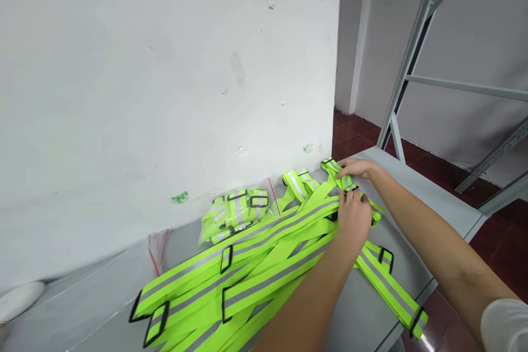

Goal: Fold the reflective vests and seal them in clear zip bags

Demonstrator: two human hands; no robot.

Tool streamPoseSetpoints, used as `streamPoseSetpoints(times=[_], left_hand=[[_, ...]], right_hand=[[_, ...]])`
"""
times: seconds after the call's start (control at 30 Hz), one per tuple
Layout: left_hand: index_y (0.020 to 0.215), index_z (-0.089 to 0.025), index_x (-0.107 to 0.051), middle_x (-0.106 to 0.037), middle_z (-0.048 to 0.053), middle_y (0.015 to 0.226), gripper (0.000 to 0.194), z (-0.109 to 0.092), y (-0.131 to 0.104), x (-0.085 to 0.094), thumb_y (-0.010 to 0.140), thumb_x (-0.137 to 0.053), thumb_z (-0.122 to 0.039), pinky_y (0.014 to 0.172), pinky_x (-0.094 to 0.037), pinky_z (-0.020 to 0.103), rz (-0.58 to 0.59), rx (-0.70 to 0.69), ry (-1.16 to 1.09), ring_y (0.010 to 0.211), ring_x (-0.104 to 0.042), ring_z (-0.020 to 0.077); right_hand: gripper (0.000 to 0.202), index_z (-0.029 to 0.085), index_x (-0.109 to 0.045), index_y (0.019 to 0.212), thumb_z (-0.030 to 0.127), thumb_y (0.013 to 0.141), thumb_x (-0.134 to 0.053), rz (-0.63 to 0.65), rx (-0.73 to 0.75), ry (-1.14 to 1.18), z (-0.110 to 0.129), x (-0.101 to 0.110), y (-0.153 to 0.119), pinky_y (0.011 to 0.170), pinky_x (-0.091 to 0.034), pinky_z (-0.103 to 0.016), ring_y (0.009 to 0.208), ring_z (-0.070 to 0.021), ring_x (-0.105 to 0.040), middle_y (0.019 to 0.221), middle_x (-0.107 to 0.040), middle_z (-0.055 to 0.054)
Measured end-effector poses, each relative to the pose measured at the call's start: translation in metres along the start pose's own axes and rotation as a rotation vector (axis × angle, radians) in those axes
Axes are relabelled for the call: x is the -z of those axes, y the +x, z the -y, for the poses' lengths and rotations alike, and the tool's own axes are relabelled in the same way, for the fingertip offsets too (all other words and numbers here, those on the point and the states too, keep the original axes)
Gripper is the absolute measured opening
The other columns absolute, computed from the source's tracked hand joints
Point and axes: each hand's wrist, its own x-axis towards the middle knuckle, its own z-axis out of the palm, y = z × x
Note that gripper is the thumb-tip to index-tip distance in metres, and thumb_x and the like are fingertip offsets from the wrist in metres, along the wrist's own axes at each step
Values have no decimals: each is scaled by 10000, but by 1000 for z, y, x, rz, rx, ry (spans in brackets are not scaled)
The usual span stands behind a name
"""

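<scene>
so, my left hand [353, 215] and right hand [355, 168] grasp the heap of yellow-green reflective straps [276, 279] at its two o'clock, a filled plastic bag [238, 210] lying at its twelve.

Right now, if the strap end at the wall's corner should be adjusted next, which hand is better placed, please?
Probably the right. The right hand is beside that strap end, fingers against the strap, while the left hand lies closer to the camera, over the strap pile.
</scene>
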Motion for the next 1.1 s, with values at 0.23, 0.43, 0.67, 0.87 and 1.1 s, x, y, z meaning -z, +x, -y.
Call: streamPoseSetpoints(times=[0.23, 0.43, 0.67, 0.87, 1.1], left_hand=[[1229, -142, -604, -605, 164, 1250, 356, 1, -1, -6, 960, -435, -304, 1099, -261, 555, 35, 10, 33, 1296, -437, 321], [1267, -133, -554, -569, 164, 1322, 369, 6, -5, 4, 948, -438, -276, 1074, -315, 528, 72, -19, -15, 1278, -478, 302], [1146, -134, -614, -688, 152, 1112, 310, 12, -6, 21, 950, -402, -247, 993, -385, 487, 149, -59, -29, 1144, -580, 285], [890, -154, -683, -731, 111, 872, 316, 16, -4, 23, 946, -390, -256, 930, -417, 443, 204, -99, -32, 835, -682, 250], [958, -166, -672, -725, 102, 962, 290, 21, -7, 18, 938, -398, -262, 968, -392, 437, 184, -131, -40, 927, -664, 247]], right_hand=[[352, 177, -618, 843, 430, 661, -781, -58, 134, 262, 21, -8, -11, 731, -528, -301, 765, -164, -640, 828, -701, -47], [311, 189, -592, 833, 278, 609, -788, -215, 260, 259, 36, -4, -48, 768, -463, -290, 786, -136, -587, 823, -644, 14], [166, 218, -617, 942, 164, 792, -572, -370, 443, -321, 10, -5, -139, 801, -456, -374, 868, -209, -583, 924, -648, -44], [231, 240, -642, 865, 103, 849, -456, -364, 597, -720, -37, -19, -176, 845, -445, -441, 964, -251, -590, 968, -699, -77], [271, 203, -621, 1018, 99, 854, -431, -334, 527, -945, -36, -35, -189, 881, -422, -435, 1136, -264, -563, 1130, -677, -109]])
